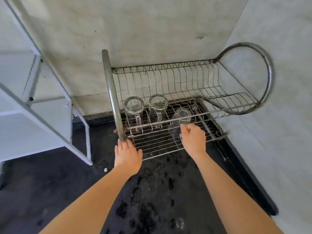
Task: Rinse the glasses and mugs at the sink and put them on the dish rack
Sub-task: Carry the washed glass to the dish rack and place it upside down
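A metal wire dish rack (152, 146) stands on the dark wet counter in the corner. Two clear glass mugs stand upside down on its lower shelf, one at the left (134, 107) and one beside it (158, 105). A third clear glass mug (179, 122) sits upside down further right, tilted a little. My right hand (193, 139) holds this third mug at its near side, fingers curled round the handle area. My left hand (127, 153) rests on the rack's front left corner, fingers straight against the frame post.
The rack's upper plate shelf (168, 78) holds nothing and overhangs the mugs. A white metal shelf frame (50, 105) stands at the left. Grey walls close the corner behind and at the right. The black counter (152, 191) in front is spotted with water.
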